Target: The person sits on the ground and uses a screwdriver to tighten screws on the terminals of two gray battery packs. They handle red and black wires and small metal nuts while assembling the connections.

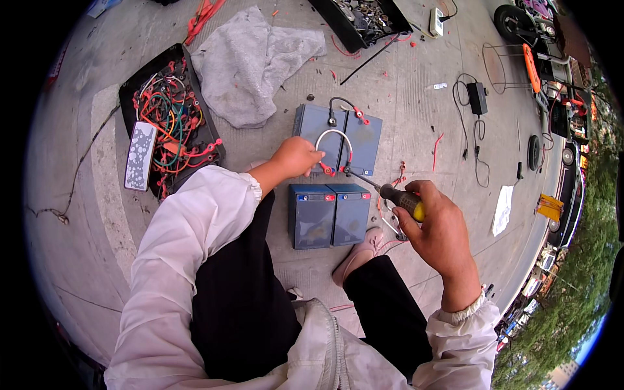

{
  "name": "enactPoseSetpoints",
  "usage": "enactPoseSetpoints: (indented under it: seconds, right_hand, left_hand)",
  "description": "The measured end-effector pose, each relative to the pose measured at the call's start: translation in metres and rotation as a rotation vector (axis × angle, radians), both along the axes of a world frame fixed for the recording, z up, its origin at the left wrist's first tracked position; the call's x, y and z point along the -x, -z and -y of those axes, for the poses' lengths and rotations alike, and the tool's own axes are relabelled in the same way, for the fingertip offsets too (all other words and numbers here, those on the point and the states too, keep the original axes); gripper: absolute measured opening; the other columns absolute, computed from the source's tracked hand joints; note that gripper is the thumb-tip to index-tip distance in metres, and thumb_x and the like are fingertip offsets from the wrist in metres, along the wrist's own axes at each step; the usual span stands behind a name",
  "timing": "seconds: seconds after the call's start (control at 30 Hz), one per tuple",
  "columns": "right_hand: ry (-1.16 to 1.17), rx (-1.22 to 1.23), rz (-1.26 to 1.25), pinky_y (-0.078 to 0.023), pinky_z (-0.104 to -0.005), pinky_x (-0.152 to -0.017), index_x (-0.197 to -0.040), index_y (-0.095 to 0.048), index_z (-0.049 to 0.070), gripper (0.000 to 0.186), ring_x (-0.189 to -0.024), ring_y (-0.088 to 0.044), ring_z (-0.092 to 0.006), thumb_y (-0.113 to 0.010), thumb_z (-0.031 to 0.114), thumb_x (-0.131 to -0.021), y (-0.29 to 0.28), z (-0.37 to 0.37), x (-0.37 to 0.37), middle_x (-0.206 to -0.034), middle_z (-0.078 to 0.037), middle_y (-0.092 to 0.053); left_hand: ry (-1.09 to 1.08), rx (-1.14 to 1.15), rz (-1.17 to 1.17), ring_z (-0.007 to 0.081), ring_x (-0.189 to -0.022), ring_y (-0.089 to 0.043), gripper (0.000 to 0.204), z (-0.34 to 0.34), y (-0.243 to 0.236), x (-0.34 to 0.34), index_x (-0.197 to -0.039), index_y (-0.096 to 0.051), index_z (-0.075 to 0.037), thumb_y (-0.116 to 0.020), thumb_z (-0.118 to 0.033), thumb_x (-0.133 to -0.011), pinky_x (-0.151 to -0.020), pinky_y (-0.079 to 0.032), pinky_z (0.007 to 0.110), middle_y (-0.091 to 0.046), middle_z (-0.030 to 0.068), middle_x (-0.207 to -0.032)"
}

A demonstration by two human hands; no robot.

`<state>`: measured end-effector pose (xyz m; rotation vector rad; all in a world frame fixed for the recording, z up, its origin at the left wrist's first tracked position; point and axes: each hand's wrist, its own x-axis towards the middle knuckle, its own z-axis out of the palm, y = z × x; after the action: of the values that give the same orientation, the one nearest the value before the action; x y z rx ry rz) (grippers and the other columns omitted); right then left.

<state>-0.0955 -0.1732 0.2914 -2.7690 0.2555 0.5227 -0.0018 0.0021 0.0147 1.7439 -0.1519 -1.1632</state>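
Two grey batteries (361, 146) stand side by side on the pavement before me. A short white cable (334, 130) with red ends arches over them. My left hand (299, 157) is closed at the cable's left side, fingertips pinching it beside the battery. In my right hand (437, 229) is a screwdriver (398, 198) with a dark and yellow handle. Its shaft slants left, and the tip meets the cable's right end at a battery terminal. At the far edge, a black cable (342, 99) links terminals. Two more batteries (313, 221) stand nearer to me.
A black bin of tangled wires (208, 140) is at left, with a patterned white box (140, 156) against it. Beyond lie a grey cloth (244, 65) and a black tray of small parts (364, 19). A power adapter (477, 97), loose wires and a parked vehicle are at right.
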Motion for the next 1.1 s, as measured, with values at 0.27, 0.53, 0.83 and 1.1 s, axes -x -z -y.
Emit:
enactPoseSetpoints:
  seconds: [0.27, 0.53, 0.83, 1.1]
  right_hand:
    - [-0.383, 0.097, 0.046, -0.051, -0.0386, -0.074, -0.108, -0.063, 0.011, 0.033, -0.101, -0.057, -0.0305, -0.063, -0.004, -0.079, -0.005, 0.012, -0.001, -0.097, -0.010, -0.060]
    - [-0.037, 0.152, -0.069, -0.051, -0.0421, -0.063, -0.102, -0.057, 0.005, 0.028, -0.077, -0.064, -0.0347, -0.071, 0.016, -0.081, -0.003, 0.004, 0.000, -0.090, -0.013, -0.063]
    - [-0.022, 0.118, 0.006, -0.049, -0.0408, -0.057, -0.103, -0.051, 0.004, 0.038, -0.067, -0.064, -0.0358, -0.074, 0.026, -0.083, 0.001, 0.004, 0.008, -0.076, -0.016, -0.065]
    - [0.019, 0.116, 0.091, -0.049, -0.0398, -0.054, -0.100, -0.053, 0.006, 0.036, -0.063, -0.065, -0.0324, -0.072, 0.032, -0.084, 0.007, 0.003, 0.007, -0.070, -0.011, -0.065]
  left_hand:
    - [-0.003, 0.002, 0.008, 0.0114, -0.036, -0.048, 0.040, 0.001, 0.000, 0.000, -0.066, -0.061, -0.001, -0.062, -0.032, -0.092, -0.036, -0.038, 0.028, -0.057, 0.0052, -0.049]
    - [0.001, 0.000, 0.001, 0.0115, -0.036, -0.048, 0.040, 0.001, -0.003, -0.001, -0.066, -0.061, -0.001, -0.062, -0.031, -0.092, -0.036, -0.037, 0.029, -0.056, 0.0055, -0.049]
    - [-0.005, -0.007, -0.005, 0.0116, -0.036, -0.048, 0.040, 0.001, -0.003, 0.000, -0.066, -0.061, -0.001, -0.063, -0.032, -0.092, -0.037, -0.037, 0.029, -0.056, 0.0057, -0.049]
    - [-0.131, 0.101, -0.313, 0.0113, -0.040, -0.047, 0.034, -0.011, 0.004, -0.004, -0.087, -0.062, -0.001, -0.053, -0.033, -0.096, -0.038, -0.036, 0.027, -0.057, 0.0037, -0.058]
